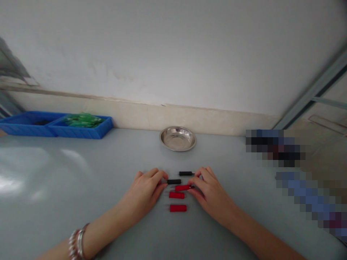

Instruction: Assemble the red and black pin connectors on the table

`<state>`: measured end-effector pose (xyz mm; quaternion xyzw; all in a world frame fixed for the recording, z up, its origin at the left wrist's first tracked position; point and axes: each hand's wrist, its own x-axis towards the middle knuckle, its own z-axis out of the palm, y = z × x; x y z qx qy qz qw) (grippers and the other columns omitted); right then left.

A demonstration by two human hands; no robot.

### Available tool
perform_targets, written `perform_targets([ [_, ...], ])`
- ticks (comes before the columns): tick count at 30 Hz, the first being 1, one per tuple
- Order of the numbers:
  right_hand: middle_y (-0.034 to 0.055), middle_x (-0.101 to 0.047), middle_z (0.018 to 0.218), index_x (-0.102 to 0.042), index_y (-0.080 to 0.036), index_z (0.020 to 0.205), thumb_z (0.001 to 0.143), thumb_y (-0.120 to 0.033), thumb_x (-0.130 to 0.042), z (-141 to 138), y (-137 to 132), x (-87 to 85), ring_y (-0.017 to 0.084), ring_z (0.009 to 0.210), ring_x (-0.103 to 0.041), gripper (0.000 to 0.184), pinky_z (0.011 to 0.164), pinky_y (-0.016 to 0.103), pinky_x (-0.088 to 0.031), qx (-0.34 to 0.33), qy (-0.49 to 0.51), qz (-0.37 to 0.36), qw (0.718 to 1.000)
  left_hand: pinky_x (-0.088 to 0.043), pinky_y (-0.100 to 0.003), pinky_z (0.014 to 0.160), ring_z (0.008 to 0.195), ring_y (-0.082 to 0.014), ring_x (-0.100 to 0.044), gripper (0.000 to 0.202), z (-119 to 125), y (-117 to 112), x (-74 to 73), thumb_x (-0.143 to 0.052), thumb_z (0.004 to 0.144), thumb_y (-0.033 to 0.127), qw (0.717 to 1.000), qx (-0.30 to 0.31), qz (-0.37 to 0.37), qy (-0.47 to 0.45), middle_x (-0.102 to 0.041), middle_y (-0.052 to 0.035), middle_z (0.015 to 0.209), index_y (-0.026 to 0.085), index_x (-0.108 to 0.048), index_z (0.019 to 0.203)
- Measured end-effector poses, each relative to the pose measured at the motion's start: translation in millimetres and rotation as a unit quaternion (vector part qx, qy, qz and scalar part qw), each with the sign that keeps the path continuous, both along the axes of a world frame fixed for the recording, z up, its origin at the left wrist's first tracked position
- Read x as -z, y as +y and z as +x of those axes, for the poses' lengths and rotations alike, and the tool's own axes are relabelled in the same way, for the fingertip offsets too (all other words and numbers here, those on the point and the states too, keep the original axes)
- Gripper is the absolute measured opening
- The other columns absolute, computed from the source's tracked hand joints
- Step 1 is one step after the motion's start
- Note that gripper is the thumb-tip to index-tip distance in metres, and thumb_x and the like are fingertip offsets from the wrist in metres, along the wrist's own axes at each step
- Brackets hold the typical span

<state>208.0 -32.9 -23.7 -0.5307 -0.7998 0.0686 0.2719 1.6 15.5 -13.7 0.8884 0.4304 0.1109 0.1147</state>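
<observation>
Several small plug-like parts lie on the grey table between my hands: a black one (pixel 185 173) farthest, a second black one (pixel 174 181), then three red ones (pixel 182 187), (pixel 176 195), (pixel 178 208). My left hand (pixel 145 191) rests on the table, fingers bent, fingertips touching the left end of the second black part. My right hand (pixel 210 191) lies opposite, fingers curled, fingertips pinching the right end of the top red part. A bracelet sits on my left wrist.
A round steel dish (pixel 178 138) stands beyond the parts near the wall. Two blue bins (pixel 78 131) sit at the far left, one holding green pieces (pixel 82 120). A blurred-out area lies at the right edge.
</observation>
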Motion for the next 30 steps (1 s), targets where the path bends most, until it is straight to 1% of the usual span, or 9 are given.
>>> perform_targets([
  [3, 0.0070, -0.051, 0.088, -0.062, -0.016, 0.085, 0.083, -0.012, -0.054, 0.7, -0.9, 0.5, 0.019, 0.087, -0.046, 0.009, 0.079, 0.037, -0.045, -0.004, 0.015, 0.008, 1.000, -0.039, -0.037, 0.076, 0.083, -0.0204, -0.057, 0.023, 0.9, -1.5, -2.9, -0.036, 0.091, 0.026, 1.000, -0.004, 0.001, -0.007, -0.060, -0.0045, 0.094, 0.020, -0.055, 0.101],
  [7, 0.0066, -0.051, 0.088, -0.061, -0.016, 0.087, 0.083, -0.012, -0.054, 1.2, -1.4, 0.9, 0.019, 0.087, -0.046, 0.009, 0.079, 0.036, -0.045, -0.007, 0.031, 0.015, 0.999, -0.039, -0.037, 0.076, 0.082, -0.0204, -0.056, 0.024, 2.4, -3.6, -7.0, -0.035, 0.092, 0.028, 1.000, -0.004, 0.003, -0.018, -0.059, -0.0037, 0.091, 0.021, -0.056, 0.101],
  [9, 0.0066, -0.050, 0.087, -0.061, -0.016, 0.087, 0.083, -0.013, -0.053, 0.9, -1.5, 1.0, 0.019, 0.086, -0.046, 0.009, 0.078, 0.035, -0.045, -0.010, 0.036, 0.015, 0.999, -0.039, -0.035, 0.076, 0.082, -0.0195, -0.056, 0.024, 2.8, -4.5, -8.5, -0.035, 0.092, 0.028, 0.999, 0.010, -0.003, -0.032, -0.058, -0.0033, 0.091, 0.022, -0.056, 0.100],
  [13, 0.0067, -0.050, 0.087, -0.061, -0.015, 0.088, 0.084, -0.014, -0.053, 0.1, -1.7, 1.0, 0.019, 0.086, -0.045, 0.009, 0.078, 0.035, -0.044, -0.014, 0.044, 0.015, 0.999, -0.039, -0.031, 0.074, 0.082, -0.0171, -0.054, 0.024, 2.6, -6.8, -10.3, -0.035, 0.092, 0.027, 0.996, 0.058, -0.010, -0.063, -0.057, -0.0025, 0.091, 0.022, -0.056, 0.101],
  [15, 0.0067, -0.050, 0.088, -0.060, -0.015, 0.089, 0.084, -0.014, -0.053, -0.2, -1.8, 1.1, 0.019, 0.087, -0.045, 0.009, 0.078, 0.035, -0.044, -0.013, 0.046, 0.017, 0.999, -0.038, -0.030, 0.074, 0.080, -0.0162, -0.053, 0.023, 2.2, -8.2, -10.3, -0.036, 0.092, 0.028, 0.995, 0.077, -0.003, -0.066, -0.056, -0.0021, 0.090, 0.023, -0.057, 0.100],
  [18, 0.0067, -0.050, 0.088, -0.060, -0.016, 0.089, 0.084, -0.015, -0.052, -0.1, -1.6, 1.5, 0.019, 0.086, -0.046, 0.009, 0.078, 0.036, -0.044, -0.015, 0.047, 0.017, 0.999, -0.038, -0.030, 0.073, 0.079, -0.0160, -0.052, 0.022, 1.3, -9.6, -8.8, -0.038, 0.092, 0.029, 0.994, 0.089, 0.008, -0.060, -0.055, -0.0023, 0.089, 0.023, -0.057, 0.099],
  [24, 0.0062, -0.051, 0.087, -0.059, -0.016, 0.089, 0.085, -0.015, -0.052, 0.6, -1.4, 1.9, 0.019, 0.086, -0.046, 0.008, 0.078, 0.035, -0.043, -0.019, 0.059, 0.015, 0.998, -0.038, -0.030, 0.073, 0.080, -0.0166, -0.052, 0.018, 0.4, -7.7, -3.3, -0.042, 0.090, 0.027, 0.995, 0.084, 0.019, -0.048, -0.055, -0.0028, 0.091, 0.022, -0.056, 0.101],
  [30, 0.0059, -0.052, 0.085, -0.059, -0.016, 0.089, 0.086, -0.018, -0.051, 0.2, -1.5, 1.7, 0.018, 0.084, -0.047, 0.009, 0.076, 0.034, -0.044, -0.024, 0.067, 0.025, 0.997, -0.038, -0.030, 0.072, 0.078, -0.0166, -0.052, 0.018, 1.1, -7.5, -6.2, -0.041, 0.090, 0.025, 0.996, 0.076, 0.014, -0.040, -0.056, -0.0026, 0.089, 0.021, -0.058, 0.097],
])
